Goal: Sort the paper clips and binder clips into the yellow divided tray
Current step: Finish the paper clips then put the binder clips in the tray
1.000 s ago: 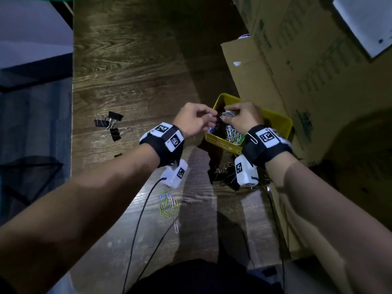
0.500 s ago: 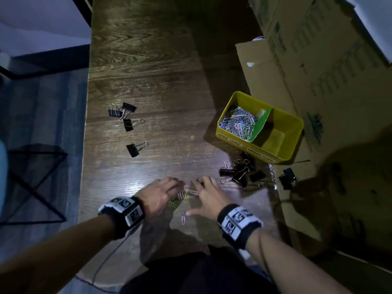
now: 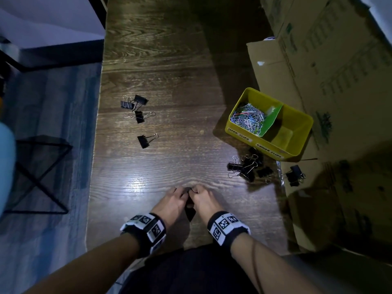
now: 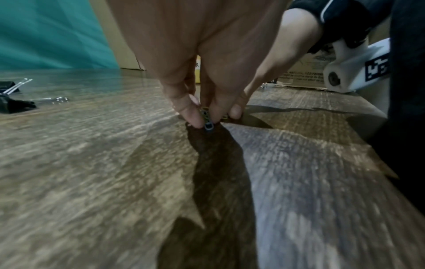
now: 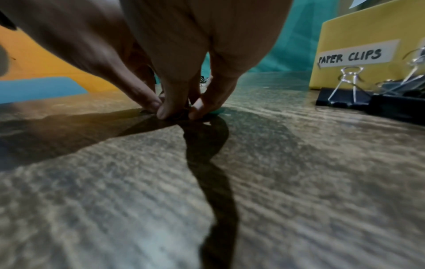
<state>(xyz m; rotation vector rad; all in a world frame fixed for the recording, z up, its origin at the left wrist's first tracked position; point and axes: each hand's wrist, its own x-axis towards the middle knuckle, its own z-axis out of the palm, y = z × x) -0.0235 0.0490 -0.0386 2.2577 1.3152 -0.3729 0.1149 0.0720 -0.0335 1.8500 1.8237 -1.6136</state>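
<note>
Wooden table [image 3: 169, 60], both hands pinching paper clips [image 4: 208, 120]

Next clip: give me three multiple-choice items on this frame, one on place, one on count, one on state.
1. The coloured paper clips in the yellow tray lie in: A the compartment labelled paper clips; B the other compartment; C both.
2. Binder clips on the table's far left: A one; B four; C nine.
3. The left hand: A lies flat and open; B pinches small clips at the table; C holds the tray.

A: the pile sits left of the green divider. B: four black clips there. B: the left wrist view shows fingertips pinching clips.
</note>
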